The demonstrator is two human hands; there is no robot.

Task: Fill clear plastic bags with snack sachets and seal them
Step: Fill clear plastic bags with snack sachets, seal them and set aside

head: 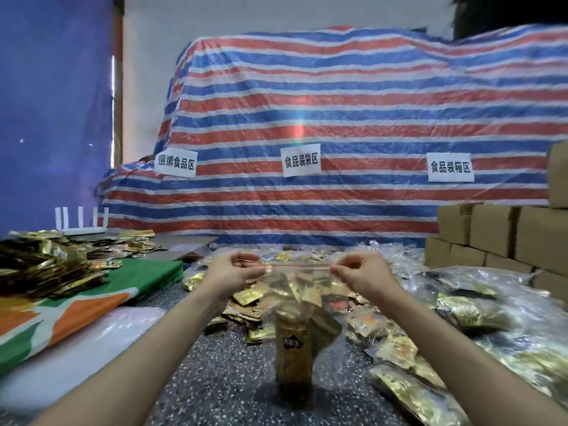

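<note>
A clear plastic zip bag [299, 315] hangs in front of me, holding several gold snack sachets. Its red-lined zip strip runs level between my hands. My left hand [232, 273] pinches the strip's left end and my right hand [361, 272] pinches its right end. Behind and below the bag, loose gold sachets [246, 298] lie in a heap on the speckled grey surface [215, 370]. The bag's lower end is blurred.
Filled clear bags [467, 309] lie at the right, with cardboard boxes [498, 238] stacked behind them. At the left, more sachets [52, 265] pile on a green, orange and white cloth [92, 305]. A striped tarpaulin [338, 118] with paper labels rises behind.
</note>
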